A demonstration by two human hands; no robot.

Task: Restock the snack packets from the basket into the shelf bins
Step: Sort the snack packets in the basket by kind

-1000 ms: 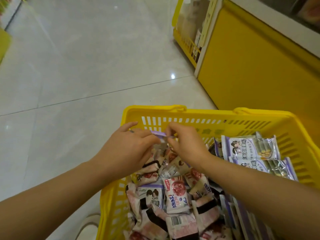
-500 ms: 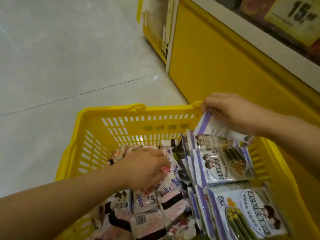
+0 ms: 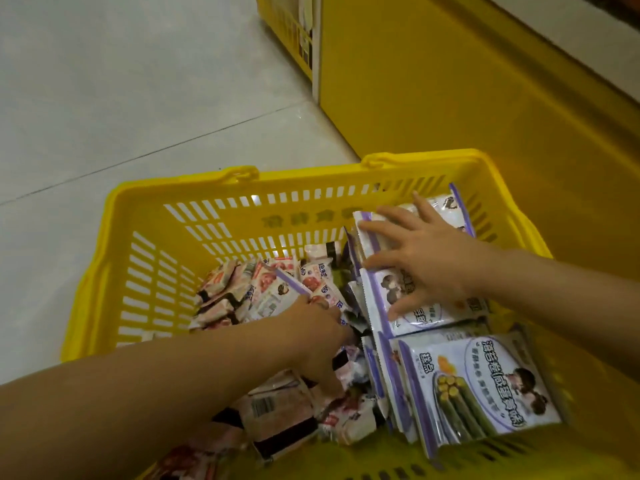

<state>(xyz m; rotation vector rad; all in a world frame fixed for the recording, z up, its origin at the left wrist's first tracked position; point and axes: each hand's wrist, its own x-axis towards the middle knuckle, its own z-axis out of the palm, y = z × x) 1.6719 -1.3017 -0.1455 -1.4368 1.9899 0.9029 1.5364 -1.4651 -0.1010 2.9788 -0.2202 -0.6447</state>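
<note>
Right hand (image 3: pixel 426 261) lies spread on purple packets (image 3: pixel 424 315); left hand (image 3: pixel 315 336), among pink packets (image 3: pixel 235 289), unclear.

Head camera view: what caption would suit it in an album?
Right hand spread flat on purple-edged packets, left hand down among small pink packets, inside a yellow basket.

The only view comes from a wide-angle camera worn on the head, looking forward and steeply down from close above the basket (image 3: pixel 180 183), which fills the lower frame. The left hand (image 3: pixel 311 334) shows with its arm stretching from the 8 o'clock edge, the right hand (image 3: pixel 426 258) from 3 o'clock. Beyond the basket lie the tiled floor (image 3: pixel 138 98) toward 10 o'clock and a yellow shelf base (image 3: pixel 450 98) toward 1 o'clock.
</note>
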